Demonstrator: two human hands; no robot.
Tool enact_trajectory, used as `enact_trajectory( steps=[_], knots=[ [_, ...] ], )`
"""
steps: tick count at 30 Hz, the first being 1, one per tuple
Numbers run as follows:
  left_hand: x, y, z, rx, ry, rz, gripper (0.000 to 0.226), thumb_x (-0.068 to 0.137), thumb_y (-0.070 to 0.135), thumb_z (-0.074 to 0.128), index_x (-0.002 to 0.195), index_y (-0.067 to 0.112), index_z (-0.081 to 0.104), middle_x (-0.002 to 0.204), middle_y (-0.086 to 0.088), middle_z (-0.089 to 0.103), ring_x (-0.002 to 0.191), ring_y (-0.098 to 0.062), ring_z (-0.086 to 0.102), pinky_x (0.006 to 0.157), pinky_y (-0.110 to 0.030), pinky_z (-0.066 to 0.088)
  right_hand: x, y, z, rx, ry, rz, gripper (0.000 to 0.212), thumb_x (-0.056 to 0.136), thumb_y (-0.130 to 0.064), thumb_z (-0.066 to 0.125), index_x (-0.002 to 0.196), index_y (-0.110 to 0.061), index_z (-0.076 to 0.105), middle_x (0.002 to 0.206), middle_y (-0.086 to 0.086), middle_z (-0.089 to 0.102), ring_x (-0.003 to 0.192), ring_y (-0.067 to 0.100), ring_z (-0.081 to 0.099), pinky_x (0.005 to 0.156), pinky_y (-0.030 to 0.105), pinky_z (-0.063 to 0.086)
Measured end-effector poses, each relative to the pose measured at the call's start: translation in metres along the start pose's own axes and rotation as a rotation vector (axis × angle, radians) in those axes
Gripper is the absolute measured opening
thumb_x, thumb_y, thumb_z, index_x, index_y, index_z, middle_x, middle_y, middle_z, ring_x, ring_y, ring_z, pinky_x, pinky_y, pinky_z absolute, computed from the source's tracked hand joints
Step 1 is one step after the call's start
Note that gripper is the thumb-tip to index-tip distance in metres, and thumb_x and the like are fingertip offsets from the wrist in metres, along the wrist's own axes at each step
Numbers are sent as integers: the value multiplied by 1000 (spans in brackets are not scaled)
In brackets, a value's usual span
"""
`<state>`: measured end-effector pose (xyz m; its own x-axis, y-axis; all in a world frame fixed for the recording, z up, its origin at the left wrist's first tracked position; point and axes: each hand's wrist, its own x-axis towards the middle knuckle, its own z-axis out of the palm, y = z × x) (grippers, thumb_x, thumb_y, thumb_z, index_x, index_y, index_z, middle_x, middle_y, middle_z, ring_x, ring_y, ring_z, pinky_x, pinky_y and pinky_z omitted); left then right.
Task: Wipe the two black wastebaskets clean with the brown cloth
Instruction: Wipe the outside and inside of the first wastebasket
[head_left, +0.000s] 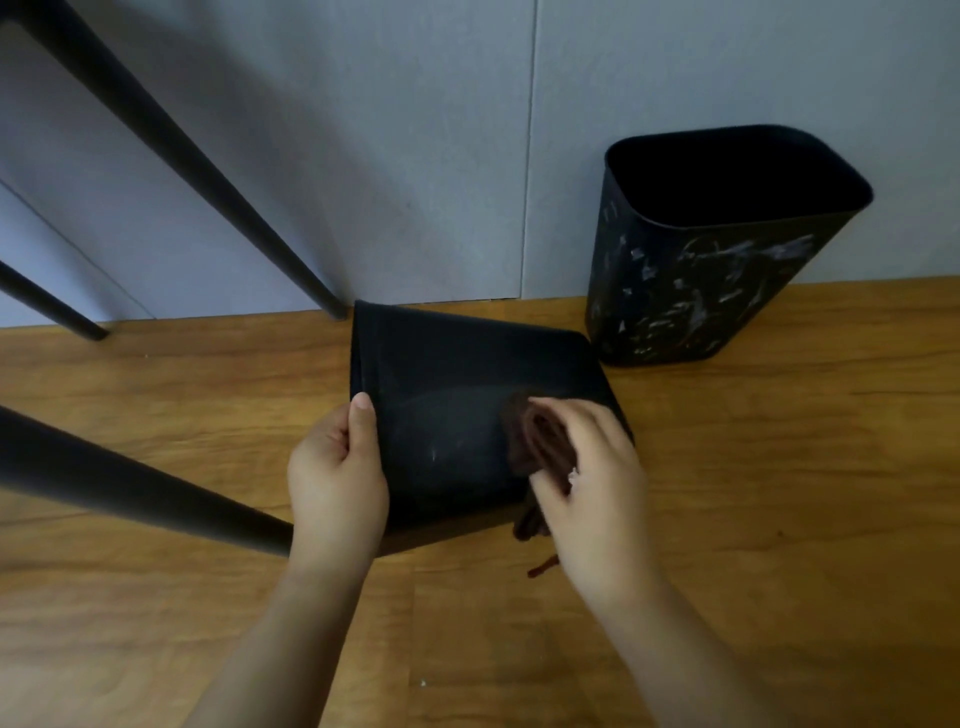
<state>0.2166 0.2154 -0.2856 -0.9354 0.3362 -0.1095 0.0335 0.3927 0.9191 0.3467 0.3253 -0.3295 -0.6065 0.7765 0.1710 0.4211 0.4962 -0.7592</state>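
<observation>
Black plastic fills mid-frame, where a tipped wastebasket (447, 415) lies on the wooden floor (779, 467), its left edge gripped by the left hand (337, 478). Right of it, the right hand (592, 483) clutches the brown cloth (535, 441), apparently pressed against its side. At upper right stands the second wastebasket (696, 291), upright and white-smeared.

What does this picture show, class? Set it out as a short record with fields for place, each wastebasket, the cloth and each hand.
place: wooden floor by a grey wall, dark furniture legs at left
near wastebasket: tipped on its side, mostly clean, a few faint marks
far wastebasket: upright by the wall, covered in white smears
brown cloth: bunched, pressed on the near wastebasket's side
left hand: grips the near wastebasket's edge, thumb on top
right hand: holds the cloth
</observation>
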Motion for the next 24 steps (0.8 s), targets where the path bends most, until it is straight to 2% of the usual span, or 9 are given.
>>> enact_trajectory(
  steps=[4,7,10,13,14,16,19,22,24],
  knots=[
    [2,-2,-2,-22,24,-19,50,101,38,38,90,-5,61,82,-31,56,69,-34,52,61,-35,43,14,49,-17,-21,148,313,49,86,-16,63,131,-26,50,129,-5,49,115,15,56,92,41,55],
    [4,0,0,-42,25,-48,48,101,38,38,93,-3,61,84,-30,57,77,-39,56,63,-32,44,2,52,-15,26,233,433,50,87,-14,64,133,-23,50,130,-1,48,113,17,57,92,42,55],
    [5,5,3,-21,31,-48,45,101,38,38,91,1,61,83,-25,57,78,-40,56,65,-34,47,-22,20,3,65,238,317,59,80,-11,68,133,-27,48,137,-7,42,123,11,50,97,36,52],
    [6,10,5,53,47,-61,46,100,41,37,94,2,59,93,-26,59,85,-42,58,72,-52,53,-34,-5,17,113,98,103,64,74,-10,72,131,-31,51,137,-13,39,129,9,43,100,35,49],
    [7,12,4,50,42,-73,47,100,43,38,94,2,59,93,-25,59,84,-42,59,73,-54,53,-34,-6,18,114,62,56,64,74,-10,73,131,-32,52,137,-14,38,130,9,42,100,35,50],
    [7,14,3,7,18,-81,48,98,46,40,90,5,62,87,-21,62,81,-36,60,71,-48,53,-28,-4,18,122,56,31,62,76,-10,73,130,-31,52,136,-14,40,130,9,43,100,31,49],
    [-2,14,-1,-147,-139,-75,39,92,50,43,83,20,67,80,1,71,79,-16,67,67,-30,50,-17,-1,13,231,118,80,53,80,-11,69,128,-29,54,132,-12,45,127,6,46,100,10,40],
    [-18,3,-1,-200,-379,15,29,88,40,47,101,23,67,98,9,72,91,-7,68,72,-20,54,-9,0,11,362,179,134,45,81,-22,61,125,-30,53,127,-12,49,122,0,48,101,8,37],
    [-23,-11,2,-52,-341,156,27,91,39,44,111,31,61,104,21,66,96,3,63,74,-10,50,-8,1,12,396,197,156,45,81,-24,59,125,-31,52,126,-12,50,121,-2,49,101,9,38]
  ],
)
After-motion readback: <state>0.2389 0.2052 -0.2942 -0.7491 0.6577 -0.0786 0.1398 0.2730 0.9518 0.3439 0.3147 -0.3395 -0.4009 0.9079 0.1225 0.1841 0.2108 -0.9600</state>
